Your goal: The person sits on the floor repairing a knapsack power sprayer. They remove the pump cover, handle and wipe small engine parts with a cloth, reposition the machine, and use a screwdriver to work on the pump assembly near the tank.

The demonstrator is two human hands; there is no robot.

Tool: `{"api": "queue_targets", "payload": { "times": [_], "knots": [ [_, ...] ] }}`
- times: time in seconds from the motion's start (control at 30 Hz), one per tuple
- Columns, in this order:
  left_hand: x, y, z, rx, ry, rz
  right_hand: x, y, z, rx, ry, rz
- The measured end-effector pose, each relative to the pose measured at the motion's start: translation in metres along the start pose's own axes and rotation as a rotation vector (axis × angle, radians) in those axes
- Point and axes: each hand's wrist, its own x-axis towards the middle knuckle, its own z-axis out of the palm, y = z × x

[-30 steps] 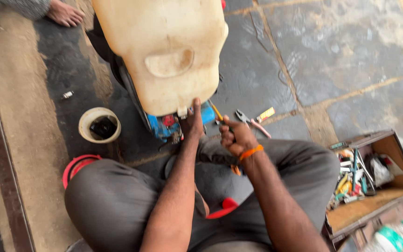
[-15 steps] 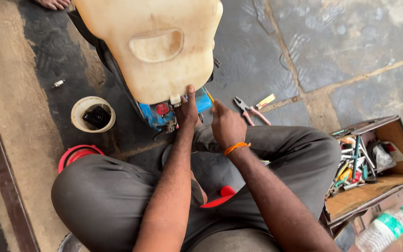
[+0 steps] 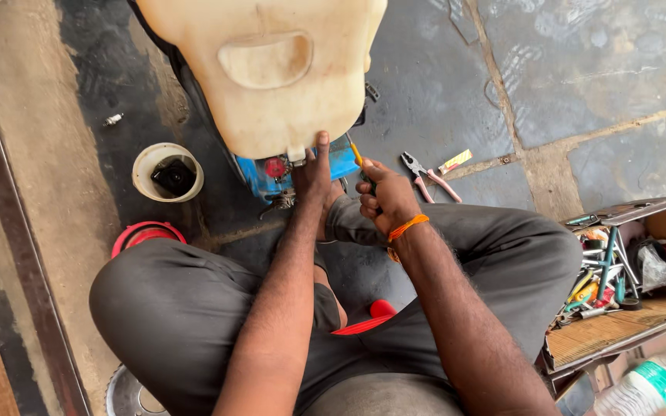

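Left hand [image 3: 314, 171] against cream tank [image 3: 271, 69]

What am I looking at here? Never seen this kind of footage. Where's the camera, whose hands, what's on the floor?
There is no robot: a person sits on the floor, and a camera on their head looks down past their knees in grey trousers.

The left hand reaches forward with its fingers against the bottom edge of a big cream plastic tank, which sits over a blue machine part. The right hand, with an orange band on its wrist, grips a thin tool with an orange shaft that points at the same spot.

On the stone floor lie pliers with pink handles, a small cream bowl with something dark inside, and a red ring-shaped item. At the right stands an open wooden toolbox, with a plastic bottle below it.
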Motion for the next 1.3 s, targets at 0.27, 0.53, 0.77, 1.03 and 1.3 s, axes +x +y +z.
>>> {"api": "queue_targets", "payload": {
  "times": [0.27,0.53,0.77,1.03,1.3],
  "knots": [
    [-0.040,0.020,0.032,-0.168,0.159,-0.025,-0.016,0.013,-0.051,-0.472,0.009,-0.337],
    [-0.061,0.016,0.073,-0.407,0.059,-0.151,-0.036,0.010,-0.067,-1.068,0.187,-0.729],
    [-0.047,0.024,0.061,-0.786,-0.495,-0.312,-0.044,0.012,-0.056,-1.182,0.255,-0.829],
    [-0.038,0.021,0.050,-0.825,-0.517,-0.306,-0.043,0.015,-0.041,-1.239,0.296,-0.825],
    [-0.033,0.018,0.045,-0.809,-0.528,-0.327,-0.049,0.015,-0.024,-1.331,0.367,-0.766]
  ]
}}
